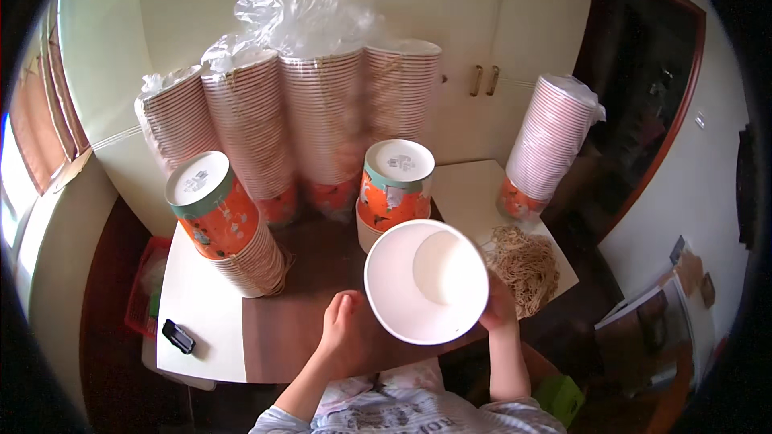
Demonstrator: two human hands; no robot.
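Note:
A large white paper tub point(388, 293) is tilted so that its open mouth and white inside face me. My right hand point(500, 305) grips it at the right side, the fingers partly hidden behind it. My left hand point(344, 329) is just left of the tub over the brown tabletop, fingers loosely bent and somewhat blurred, with nothing visible in them. Beyond the tub, a short stack of upside-down orange and green tubs point(394, 199) stands on the table. Another upside-down stack point(217, 225) leans at the left, with tan strings hanging by its rims.
Tall plastic-wrapped tub stacks point(322, 112) line the back of the table point(281, 345); one more wrapped stack point(551, 141) stands at the back right. A heap of tan string point(524, 269) lies at the right. At the left front is a small black plastic object point(178, 336).

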